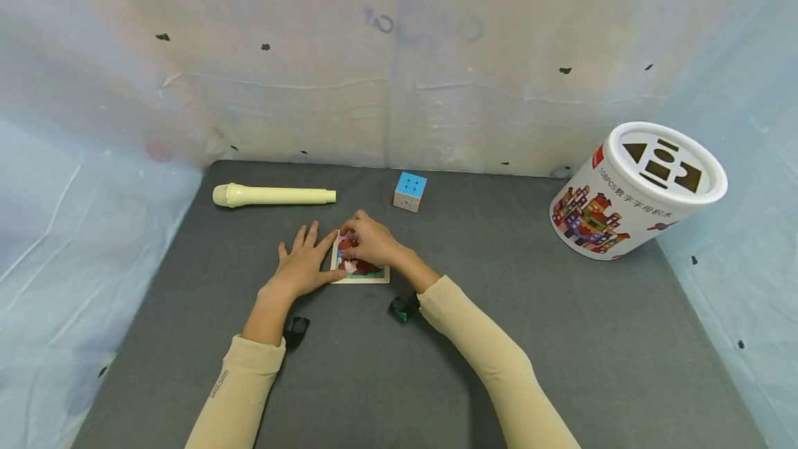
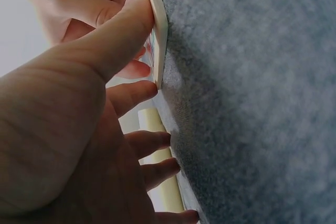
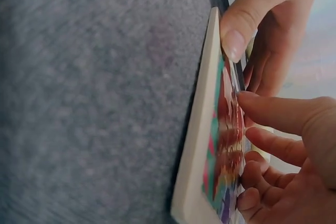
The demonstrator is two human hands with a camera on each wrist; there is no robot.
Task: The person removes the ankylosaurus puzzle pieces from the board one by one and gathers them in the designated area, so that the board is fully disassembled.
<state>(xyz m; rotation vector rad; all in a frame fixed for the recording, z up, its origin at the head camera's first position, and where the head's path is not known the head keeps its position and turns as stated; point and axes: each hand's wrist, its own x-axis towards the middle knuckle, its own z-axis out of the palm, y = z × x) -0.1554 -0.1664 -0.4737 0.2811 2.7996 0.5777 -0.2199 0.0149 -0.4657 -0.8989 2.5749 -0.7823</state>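
A small picture board (image 1: 361, 280) with a pale border, which looks like a jigsaw puzzle, lies flat on the grey table. My left hand (image 1: 299, 267) rests at its left side with fingers spread. The left thumb (image 2: 139, 17) presses on the near border, and the index fingertip touches a corner. Over the picture, my right hand (image 1: 373, 241) bends its fingers down. In the right wrist view its thumb (image 3: 278, 111) and fingertips touch the coloured surface, with no loose piece visible between them. Part of the picture is hidden under the right hand.
Behind the board lie a pale yellow toy microphone (image 1: 280, 196) and a blue-topped puzzle cube (image 1: 410, 192). A large white block tub (image 1: 623, 206) with shaped holes in its lid stands at the right. Plastic sheeting (image 1: 386, 102) walls the table's back and sides.
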